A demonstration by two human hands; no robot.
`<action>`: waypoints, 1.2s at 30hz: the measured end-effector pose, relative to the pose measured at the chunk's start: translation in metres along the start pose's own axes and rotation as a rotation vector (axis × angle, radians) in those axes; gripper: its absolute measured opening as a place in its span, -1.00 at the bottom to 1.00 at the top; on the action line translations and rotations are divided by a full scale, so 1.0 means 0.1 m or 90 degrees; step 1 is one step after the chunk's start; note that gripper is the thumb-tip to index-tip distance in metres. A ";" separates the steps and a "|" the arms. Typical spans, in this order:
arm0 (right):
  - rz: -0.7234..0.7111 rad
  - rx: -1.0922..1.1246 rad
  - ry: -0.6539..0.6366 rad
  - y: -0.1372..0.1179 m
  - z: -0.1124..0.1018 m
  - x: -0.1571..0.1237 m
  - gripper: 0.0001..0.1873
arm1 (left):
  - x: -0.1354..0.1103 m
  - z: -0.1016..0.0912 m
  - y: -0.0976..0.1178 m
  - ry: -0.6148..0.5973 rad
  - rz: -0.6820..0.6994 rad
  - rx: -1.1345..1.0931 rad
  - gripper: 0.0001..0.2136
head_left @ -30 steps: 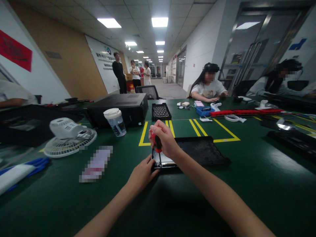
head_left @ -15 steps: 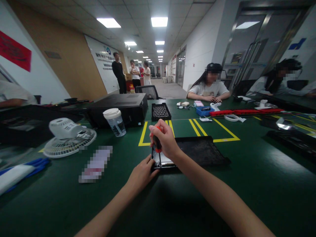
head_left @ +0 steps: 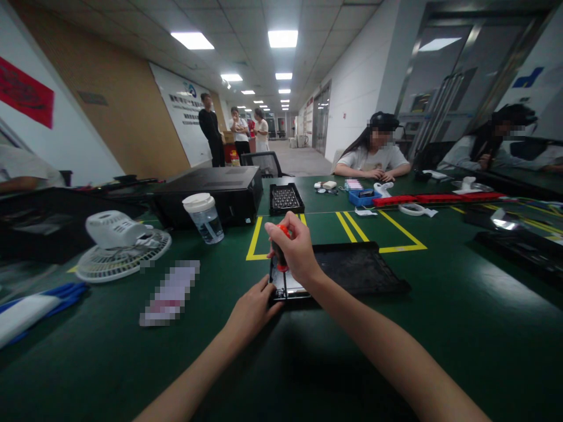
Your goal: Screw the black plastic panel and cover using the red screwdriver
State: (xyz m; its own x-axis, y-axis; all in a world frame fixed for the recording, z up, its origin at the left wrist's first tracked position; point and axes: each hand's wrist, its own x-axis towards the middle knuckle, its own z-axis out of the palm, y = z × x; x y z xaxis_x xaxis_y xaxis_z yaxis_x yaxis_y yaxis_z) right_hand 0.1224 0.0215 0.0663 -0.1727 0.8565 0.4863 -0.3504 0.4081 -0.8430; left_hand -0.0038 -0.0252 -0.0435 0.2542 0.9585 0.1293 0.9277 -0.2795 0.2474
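Observation:
A flat black panel [head_left: 352, 272] lies on the green table, with a silvery metal part [head_left: 292, 284] at its left end. My right hand [head_left: 297, 249] is closed around the red and black handle of a screwdriver [head_left: 281, 266]. The shaft points down to the panel's front left corner; its tip is too small to tell whether it sits in a screw. My left hand [head_left: 255, 308] grips the panel's left end, fingers along the side and thumb at the front edge.
Beyond the panel are yellow tape lines [head_left: 402, 249] and a black tray [head_left: 287, 199] of small parts. To the left stand a lidded cup [head_left: 204, 220], a white fan [head_left: 123, 249], a blurred-out flat item [head_left: 169, 293] and a large black case [head_left: 211, 193]. A person [head_left: 373, 155] sits across the table.
My right hand has turned slightly on the screwdriver handle. The left hand and the panel stay where they were.

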 end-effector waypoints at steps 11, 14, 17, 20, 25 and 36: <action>-0.024 -0.079 0.052 -0.01 0.02 -0.05 -0.64 | 0.00 0.01 0.00 -0.002 -0.007 0.004 -0.74; -0.032 -0.102 0.072 -0.02 0.03 -0.06 -0.63 | 0.00 0.02 -0.01 -0.001 -0.004 -0.003 -0.75; -0.034 -0.114 0.083 -0.03 0.03 -0.07 -0.62 | 0.00 0.03 -0.02 0.006 0.002 -0.010 -0.75; -0.040 -0.140 0.098 -0.02 0.04 -0.07 -0.61 | 0.00 0.02 -0.01 0.011 0.007 -0.012 -0.75; -0.062 -0.188 0.128 -0.01 0.05 -0.09 -0.60 | -0.01 -0.01 0.02 0.007 0.000 -0.005 -0.73; -0.102 -0.227 0.202 0.00 0.08 -0.12 -0.60 | -0.01 -0.02 0.03 -0.010 -0.019 -0.002 -0.66</action>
State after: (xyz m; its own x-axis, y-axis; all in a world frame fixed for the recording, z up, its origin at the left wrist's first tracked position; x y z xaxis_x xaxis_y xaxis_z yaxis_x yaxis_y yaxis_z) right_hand 0.1175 0.0082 0.0624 0.1652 0.8056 0.5689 -0.0034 0.5773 -0.8165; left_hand -0.0020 -0.0270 -0.0409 0.2302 0.9674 0.1060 0.9345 -0.2501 0.2534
